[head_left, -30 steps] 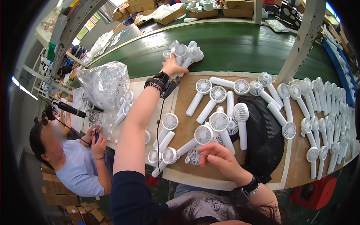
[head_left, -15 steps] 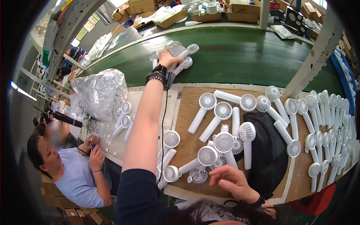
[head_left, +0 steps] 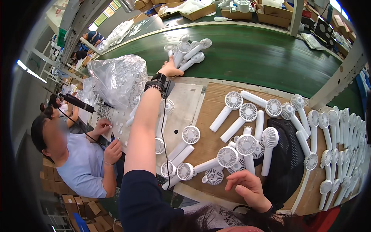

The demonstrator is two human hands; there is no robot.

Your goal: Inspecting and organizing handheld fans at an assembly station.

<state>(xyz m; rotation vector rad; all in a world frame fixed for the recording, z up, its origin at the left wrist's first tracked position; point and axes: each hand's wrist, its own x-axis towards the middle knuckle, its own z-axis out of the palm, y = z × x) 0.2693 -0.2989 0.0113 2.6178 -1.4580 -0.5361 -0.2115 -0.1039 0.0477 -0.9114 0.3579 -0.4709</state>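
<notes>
My left hand (head_left: 169,69) reaches to the near edge of the green conveyor belt (head_left: 247,54), thumb and fingers apart. Its fingertips are at the lower handles of a cluster of white handheld fans (head_left: 184,47) lying on the belt; whether they press on a handle is partly hidden. My right hand (head_left: 250,190) hovers palm-down at the table's near side with loosely bent, parted fingers, holding nothing. Just beyond it lie more white handheld fans (head_left: 227,156), loosely piled on a brown cardboard sheet (head_left: 206,104).
Rows of white fans (head_left: 340,162) stand at right, beside a black mesh bag (head_left: 286,154). A clear plastic bag (head_left: 119,81) sits left of my forearm. A co-worker (head_left: 83,162) handles small parts at left. A black cord (head_left: 165,147) hangs from my wrist device.
My left hand has drawn back from among the fans to their near handle ends, its fingers loosening. The fan cluster has shifted left along the belt. My right hand stays nearly still.
</notes>
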